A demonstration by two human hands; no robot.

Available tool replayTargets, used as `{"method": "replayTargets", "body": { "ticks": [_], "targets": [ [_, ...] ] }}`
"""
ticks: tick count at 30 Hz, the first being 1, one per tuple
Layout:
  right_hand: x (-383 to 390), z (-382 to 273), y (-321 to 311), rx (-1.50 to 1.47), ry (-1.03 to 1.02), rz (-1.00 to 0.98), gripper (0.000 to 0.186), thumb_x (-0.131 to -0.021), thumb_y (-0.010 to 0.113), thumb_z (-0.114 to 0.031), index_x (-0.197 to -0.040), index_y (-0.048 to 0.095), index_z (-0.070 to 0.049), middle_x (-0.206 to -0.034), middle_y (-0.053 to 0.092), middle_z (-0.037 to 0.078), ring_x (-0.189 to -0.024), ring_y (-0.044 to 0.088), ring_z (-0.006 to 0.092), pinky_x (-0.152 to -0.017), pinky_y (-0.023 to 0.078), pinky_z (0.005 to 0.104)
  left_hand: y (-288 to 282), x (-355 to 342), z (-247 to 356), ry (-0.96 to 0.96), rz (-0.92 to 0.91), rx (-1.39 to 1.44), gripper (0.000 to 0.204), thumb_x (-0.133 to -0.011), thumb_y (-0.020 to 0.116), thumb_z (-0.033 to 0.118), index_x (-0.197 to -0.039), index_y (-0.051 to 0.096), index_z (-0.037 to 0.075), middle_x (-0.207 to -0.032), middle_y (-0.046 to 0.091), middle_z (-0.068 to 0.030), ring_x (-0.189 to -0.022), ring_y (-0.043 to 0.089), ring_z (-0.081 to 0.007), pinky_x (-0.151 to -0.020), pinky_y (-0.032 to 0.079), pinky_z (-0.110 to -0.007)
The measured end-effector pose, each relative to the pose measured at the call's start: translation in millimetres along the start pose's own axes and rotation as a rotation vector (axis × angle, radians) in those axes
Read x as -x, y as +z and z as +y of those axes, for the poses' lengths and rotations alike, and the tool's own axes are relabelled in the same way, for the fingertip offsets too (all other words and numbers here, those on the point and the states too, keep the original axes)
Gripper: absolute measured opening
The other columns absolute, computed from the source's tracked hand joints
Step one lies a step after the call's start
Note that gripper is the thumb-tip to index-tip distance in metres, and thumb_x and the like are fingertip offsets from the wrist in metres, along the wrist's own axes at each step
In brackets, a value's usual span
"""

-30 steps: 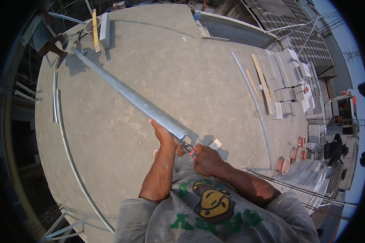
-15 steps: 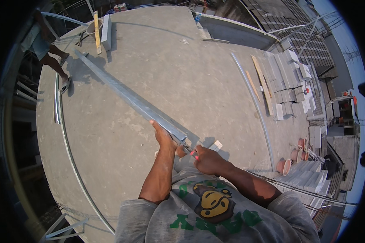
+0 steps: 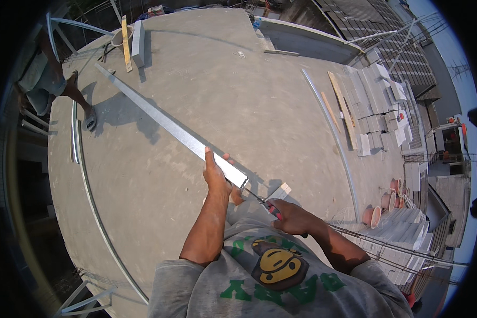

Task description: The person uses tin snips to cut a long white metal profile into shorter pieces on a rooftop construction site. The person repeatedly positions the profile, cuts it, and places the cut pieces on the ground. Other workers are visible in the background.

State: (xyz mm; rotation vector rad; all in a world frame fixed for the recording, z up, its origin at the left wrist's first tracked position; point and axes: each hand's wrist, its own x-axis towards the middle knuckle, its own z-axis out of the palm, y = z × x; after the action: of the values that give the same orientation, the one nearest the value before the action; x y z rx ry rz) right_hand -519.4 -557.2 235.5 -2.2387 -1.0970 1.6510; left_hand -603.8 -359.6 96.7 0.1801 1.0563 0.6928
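Note:
My left hand (image 3: 215, 177) grips a long silver metal channel (image 3: 169, 124) close to its near end, thumb along one side and fingertips showing over the other. The channel slants away toward the upper left. My right hand (image 3: 291, 218) is closed on snips with red-and-black handles (image 3: 274, 211), angled up-left toward that near end; their dark jaws are at or beside it, and I cannot tell whether they touch. A pale piece of wood (image 3: 282, 190) lies on the concrete just beyond my right hand.
A co-worker's leg (image 3: 80, 100) stands at upper left. Metal strips (image 3: 94, 204) lie left and right on the concrete floor (image 3: 259, 116). Grey slabs (image 3: 373, 95), timber (image 3: 342, 108) and reddish bowls (image 3: 371, 217) are at right, rebar (image 3: 397, 245) at lower right, a low wall (image 3: 307, 36) behind.
My left hand has slid up the channel, whose upper face now shines brighter. My right hand and the snips have shifted down-right. The co-worker has moved within the upper left.

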Motion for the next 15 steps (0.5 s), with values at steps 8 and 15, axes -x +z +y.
{"method": "replayTargets", "body": {
  "ticks": [8, 15],
  "targets": [
    [-10.0, 0.5, 31.1, 0.251, -0.13, 0.332, 0.062, -0.082, 0.063, -0.016, -0.132, 0.04, 0.011, -0.123, 0.051, 0.031, -0.12, 0.05, 0.0436, -0.102, 0.042, 0.0468, -3.0, -21.5, -18.1, 0.046, 0.029, 0.018, 0.073, -0.095, 0.045, 0.065, -0.137, 0.042, 0.005, -0.106, 0.059, -0.0154, -0.089, 0.061, -0.0251, -0.08, 0.051, -0.04],
    [-24.9, -2.0, 18.4, 0.485, -0.206, 0.378, 0.062, -0.08, 0.064, -0.014, -0.13, 0.042, 0.014, -0.119, 0.053, 0.03, -0.113, 0.053, 0.0427, -0.098, 0.044, 0.0467, -10.4, -20.6, -19.4, 0.03, -0.025, 0.108, 0.086, -0.094, 0.032, 0.073, -0.147, 0.034, 0.004, -0.124, 0.052, -0.0153, -0.101, 0.057, -0.0307, -0.09, 0.048, -0.042]
  ]
}}
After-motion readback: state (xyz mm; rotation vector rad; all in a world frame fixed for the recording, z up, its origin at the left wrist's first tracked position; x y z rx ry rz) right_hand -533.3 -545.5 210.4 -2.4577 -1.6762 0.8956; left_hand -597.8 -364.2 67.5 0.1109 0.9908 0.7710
